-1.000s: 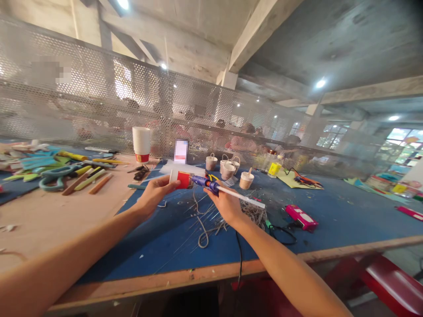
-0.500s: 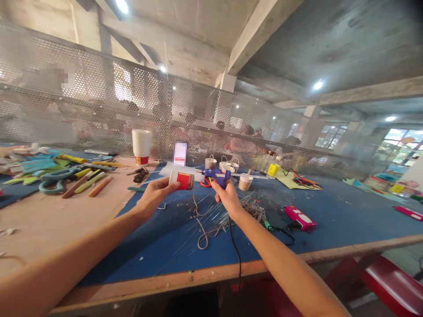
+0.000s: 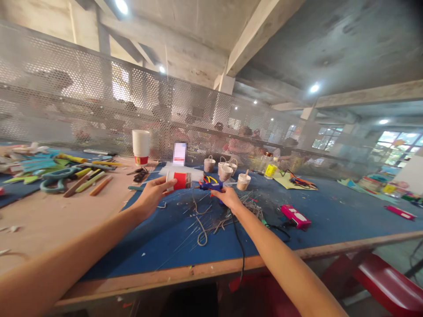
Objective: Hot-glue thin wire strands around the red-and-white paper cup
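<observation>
My left hand point(image 3: 155, 193) is closed around a red and white paper cup point(image 3: 181, 181), tipped on its side with cord at its right end. In my right hand point(image 3: 228, 197) is a blue hot glue gun point(image 3: 210, 186), its nozzle pointing left, close to the cord-wrapped end of the cup; whether they touch I cannot tell. A length of grey cord point(image 3: 202, 233) trails down from the cup to the blue mat. Under the glue gun lie a pile of cord and thin glue strings point(image 3: 211, 220) and pliers with yellow and red handles point(image 3: 210, 179).
Small cord-wrapped cups point(image 3: 226, 172) and a tub with a stick point(image 3: 243, 182) stand behind my right hand. A cup stack point(image 3: 141, 145), scissors point(image 3: 59, 178) and tools lie left. A pink box point(image 3: 295, 216) sits right. A phone point(image 3: 179, 153) stands against the mesh screen point(image 3: 191, 119).
The glue gun has come down and tilted, its nozzle now beside the cup's corded end. The cup has shifted slightly and turned in my left hand.
</observation>
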`<state>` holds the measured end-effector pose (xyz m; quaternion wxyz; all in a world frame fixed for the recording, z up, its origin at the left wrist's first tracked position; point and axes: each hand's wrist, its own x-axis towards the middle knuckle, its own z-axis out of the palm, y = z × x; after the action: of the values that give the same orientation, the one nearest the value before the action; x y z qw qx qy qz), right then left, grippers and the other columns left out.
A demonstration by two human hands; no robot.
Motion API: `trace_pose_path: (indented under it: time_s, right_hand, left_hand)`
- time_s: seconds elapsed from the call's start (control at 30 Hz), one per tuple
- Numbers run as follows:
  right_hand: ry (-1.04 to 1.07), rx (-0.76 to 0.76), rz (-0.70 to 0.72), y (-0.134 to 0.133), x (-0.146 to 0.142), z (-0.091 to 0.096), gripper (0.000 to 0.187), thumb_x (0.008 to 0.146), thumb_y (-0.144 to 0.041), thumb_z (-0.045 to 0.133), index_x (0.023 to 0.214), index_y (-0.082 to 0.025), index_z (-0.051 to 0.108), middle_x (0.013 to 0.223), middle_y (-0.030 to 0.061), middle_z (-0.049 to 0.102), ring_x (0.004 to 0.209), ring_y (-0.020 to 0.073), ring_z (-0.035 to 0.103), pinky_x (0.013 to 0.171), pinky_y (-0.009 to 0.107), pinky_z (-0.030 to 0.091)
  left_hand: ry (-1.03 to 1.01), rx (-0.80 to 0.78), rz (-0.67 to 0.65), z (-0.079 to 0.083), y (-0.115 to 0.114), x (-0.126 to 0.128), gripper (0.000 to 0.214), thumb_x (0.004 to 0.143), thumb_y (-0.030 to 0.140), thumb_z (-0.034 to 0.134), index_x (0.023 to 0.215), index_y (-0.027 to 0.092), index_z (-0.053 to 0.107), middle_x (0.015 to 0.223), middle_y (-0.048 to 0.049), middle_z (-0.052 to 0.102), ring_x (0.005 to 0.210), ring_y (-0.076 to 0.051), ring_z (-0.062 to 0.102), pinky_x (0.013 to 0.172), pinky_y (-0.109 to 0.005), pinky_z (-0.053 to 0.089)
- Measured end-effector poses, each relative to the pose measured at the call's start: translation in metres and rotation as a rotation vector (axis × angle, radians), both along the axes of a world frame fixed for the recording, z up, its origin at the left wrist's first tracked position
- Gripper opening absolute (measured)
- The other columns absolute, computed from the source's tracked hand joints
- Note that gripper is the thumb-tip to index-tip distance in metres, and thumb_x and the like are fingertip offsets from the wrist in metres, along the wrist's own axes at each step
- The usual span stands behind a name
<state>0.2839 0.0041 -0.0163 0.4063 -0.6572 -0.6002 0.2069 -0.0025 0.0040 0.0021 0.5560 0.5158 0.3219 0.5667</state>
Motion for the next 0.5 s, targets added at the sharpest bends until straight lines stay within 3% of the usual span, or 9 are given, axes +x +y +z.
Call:
trace_pose_path:
  time_s: [0.17, 0.4, 0.5]
  right_hand:
    - [-0.177, -0.001, -0.071, -0.005, 0.002, 0.004, 0.047, 0.076, -0.053, 0.08, 0.049, -0.022, 0.057, 0.045, -0.0049, 0.05, 0.052, 0.0154, 0.054, 0.055, 0.024, 0.037]
    - [-0.463, 0.004, -0.148, -0.012, -0.001, 0.004, 0.042, 0.084, -0.059, 0.073, 0.063, -0.024, 0.065, 0.059, -0.0004, 0.062, 0.064, 0.0197, 0.066, 0.059, 0.025, 0.041]
    - [-0.541, 0.075, -0.149, -0.013, -0.001, 0.002, 0.038, 0.085, -0.057, 0.074, 0.071, -0.023, 0.068, 0.073, 0.0029, 0.07, 0.074, 0.0204, 0.069, 0.066, 0.027, 0.048]
  left_hand:
    - [-0.008, -0.01, -0.027, -0.001, 0.002, -0.001, 0.036, 0.066, 0.039, 0.092, 0.093, 0.017, 0.083, 0.097, -0.0109, 0.084, 0.089, -0.025, 0.075, 0.083, -0.033, 0.058]
    - [0.01, -0.035, -0.047, 0.001, -0.003, 0.004, 0.036, 0.066, 0.039, 0.091, 0.093, 0.017, 0.083, 0.095, -0.0113, 0.084, 0.086, -0.026, 0.077, 0.08, -0.034, 0.058]
    - [0.016, -0.046, -0.052, 0.001, -0.005, 0.006, 0.034, 0.068, 0.04, 0.09, 0.092, 0.017, 0.083, 0.094, -0.0113, 0.084, 0.085, -0.025, 0.077, 0.08, -0.033, 0.058]
